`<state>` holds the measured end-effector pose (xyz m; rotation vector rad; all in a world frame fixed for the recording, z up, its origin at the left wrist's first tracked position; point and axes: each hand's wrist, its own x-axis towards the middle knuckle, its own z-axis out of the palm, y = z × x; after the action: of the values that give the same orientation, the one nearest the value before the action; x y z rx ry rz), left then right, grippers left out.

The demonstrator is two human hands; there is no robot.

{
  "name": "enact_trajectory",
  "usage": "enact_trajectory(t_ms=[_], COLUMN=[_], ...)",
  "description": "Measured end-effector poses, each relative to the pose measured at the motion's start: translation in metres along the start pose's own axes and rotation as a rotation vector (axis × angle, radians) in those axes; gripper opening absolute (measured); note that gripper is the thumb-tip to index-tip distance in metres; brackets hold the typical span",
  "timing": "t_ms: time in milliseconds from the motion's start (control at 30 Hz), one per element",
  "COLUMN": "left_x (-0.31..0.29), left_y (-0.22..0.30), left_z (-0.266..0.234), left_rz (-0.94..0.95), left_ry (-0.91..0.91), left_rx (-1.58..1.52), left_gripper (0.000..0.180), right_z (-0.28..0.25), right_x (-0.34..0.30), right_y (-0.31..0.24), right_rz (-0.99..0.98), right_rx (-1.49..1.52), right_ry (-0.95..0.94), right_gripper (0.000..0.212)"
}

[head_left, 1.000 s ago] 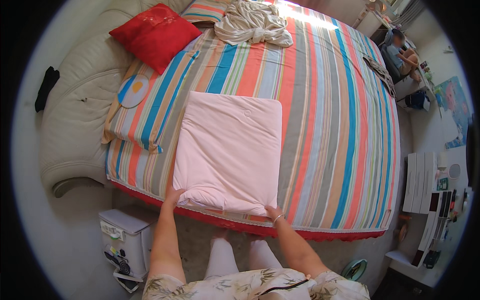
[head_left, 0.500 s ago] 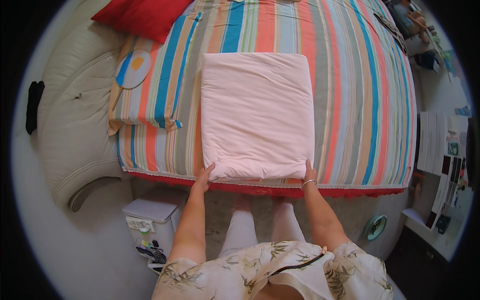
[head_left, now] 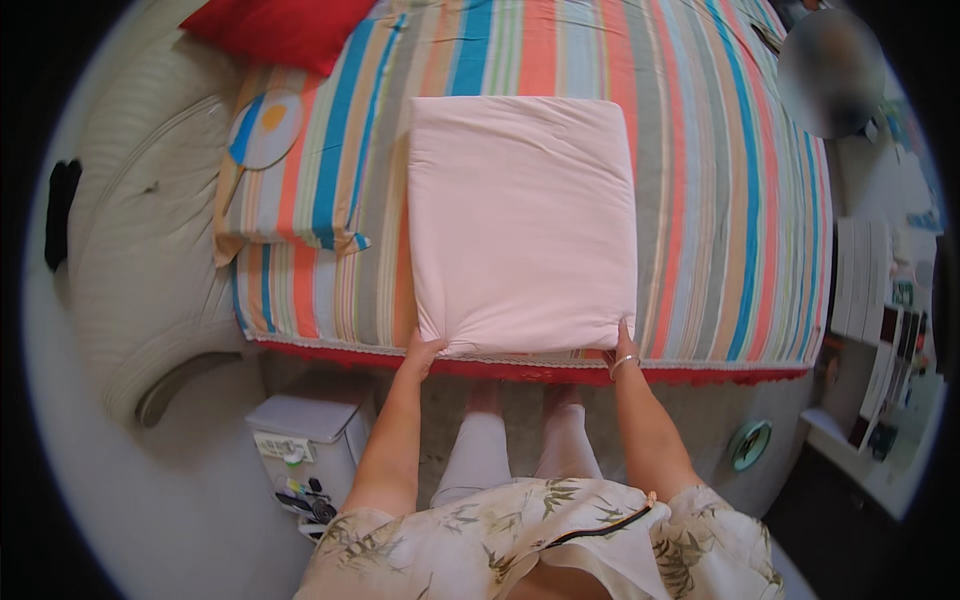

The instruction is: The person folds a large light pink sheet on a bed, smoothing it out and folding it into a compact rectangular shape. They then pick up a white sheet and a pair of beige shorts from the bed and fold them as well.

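Note:
A thick, pale pink padded square [head_left: 525, 220], a cushion or a folded quilt, lies flat on the striped bedspread [head_left: 690, 200]. Its near edge is close to the bed's front edge. My left hand [head_left: 421, 352] grips the near left corner, where the cloth is drawn into creases. At the near right corner, my right hand [head_left: 622, 348] has its thumb on top and its fingers tucked under or behind the edge. Part of the fingers of both hands is hidden.
A striped pillow [head_left: 335, 150] bears a round hand fan [head_left: 268, 130], with a red cushion [head_left: 280, 30] beyond. The bed's beige padded headboard [head_left: 150, 230] curves along the left. Below stand a white lidded bin-like box [head_left: 310, 420] and, at right, a green round object [head_left: 750, 444].
The pink padded square has shifted slightly right and away, and its top looks smoother, with creases gathered at the near left corner. Both hands have moved a little right with it.

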<state>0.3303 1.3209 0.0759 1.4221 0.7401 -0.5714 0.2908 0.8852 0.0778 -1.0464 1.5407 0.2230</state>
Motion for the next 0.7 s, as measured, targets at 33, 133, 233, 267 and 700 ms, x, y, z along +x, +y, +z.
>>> enact_trajectory(t_ms=[33, 133, 233, 267, 700], left_x=[-0.004, -0.007, 0.010, 0.008, -0.090], left_y=[0.005, 0.008, 0.001, 0.009, -0.033], left_z=[0.002, 0.005, -0.011, -0.018, 0.166], left_rz=[-0.008, -0.014, -0.057, -0.101, -0.451], left_ry=[0.024, 0.077, -0.042, -0.041, -0.276], left_rx=[0.032, 0.087, 0.011, -0.063, -0.556], left_gripper=[0.068, 0.071, 0.078, 0.077, 0.056], right_z=[-0.001, -0.003, -0.013, -0.010, -0.114], right_x=[-0.006, -0.015, 0.011, -0.002, 0.068], right_y=[-0.003, -0.006, 0.001, 0.000, -0.192], right_rz=[-0.004, -0.044, -0.046, -0.085, -0.753], right_rx=[-0.059, 0.002, 0.182, 0.171, -0.561], right_ry=[0.043, -0.111, -0.291, -0.420, -0.236], right_gripper=[0.060, 0.063, 0.062, 0.061, 0.047])
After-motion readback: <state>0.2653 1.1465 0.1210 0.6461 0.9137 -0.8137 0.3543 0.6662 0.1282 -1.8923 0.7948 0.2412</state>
